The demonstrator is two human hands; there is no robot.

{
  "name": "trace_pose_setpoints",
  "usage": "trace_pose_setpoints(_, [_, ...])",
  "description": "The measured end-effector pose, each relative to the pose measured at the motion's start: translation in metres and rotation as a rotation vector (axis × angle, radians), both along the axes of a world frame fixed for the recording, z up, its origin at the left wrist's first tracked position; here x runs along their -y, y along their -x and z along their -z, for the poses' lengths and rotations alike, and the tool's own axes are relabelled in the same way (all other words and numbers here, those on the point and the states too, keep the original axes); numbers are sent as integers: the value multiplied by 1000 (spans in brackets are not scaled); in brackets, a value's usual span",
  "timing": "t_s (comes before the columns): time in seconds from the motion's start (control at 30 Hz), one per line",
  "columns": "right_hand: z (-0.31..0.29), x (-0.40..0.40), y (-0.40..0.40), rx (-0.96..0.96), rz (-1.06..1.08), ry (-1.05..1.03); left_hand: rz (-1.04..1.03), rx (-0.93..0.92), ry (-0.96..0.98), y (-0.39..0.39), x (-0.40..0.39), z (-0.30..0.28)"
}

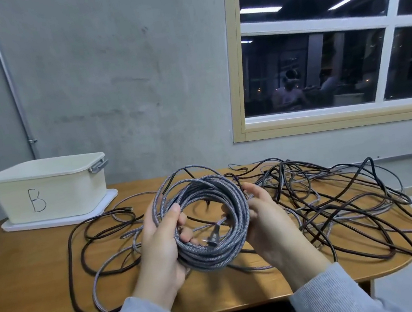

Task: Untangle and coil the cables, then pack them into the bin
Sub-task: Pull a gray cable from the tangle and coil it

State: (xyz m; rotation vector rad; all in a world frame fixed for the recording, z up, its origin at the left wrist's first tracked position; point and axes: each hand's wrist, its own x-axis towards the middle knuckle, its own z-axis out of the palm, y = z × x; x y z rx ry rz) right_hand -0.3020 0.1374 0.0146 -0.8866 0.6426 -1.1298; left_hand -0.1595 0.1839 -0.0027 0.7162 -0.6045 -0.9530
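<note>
Coiling step: left hand (159, 245) grips the grey coil (204, 223), right hand (264, 216) cups it; next, bin (45, 196) at ten o'clock

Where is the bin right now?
In the head view the bin, marked B, stands at the table's far left against the wall, on its white lid, left of the coil held in both hands.

hands (159, 243) gripping grey coil (207, 222), tangled cables (340, 202)
</note>
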Motion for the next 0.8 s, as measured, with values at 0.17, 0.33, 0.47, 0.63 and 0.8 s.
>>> trace_pose_setpoints(0.17, [-9,-13,4,100,-162,110,-59,86,13,-1,0,-3])
trace_pose_setpoints(0.33, [-14,-19,7,126,-217,243,-56,100,64,-1,-4,-14])
trace_pose_setpoints(0.47, [-13,-21,9,-139,-208,399,-74,142,83,-3,-5,-15])
trace_pose_setpoints(0.63, [-9,-17,13,-206,-276,453,-95,214,95,-1,-6,-15])
trace_pose_setpoints(0.8, [-9,-13,13,-258,-319,491,-132,280,121,-2,-7,-15])
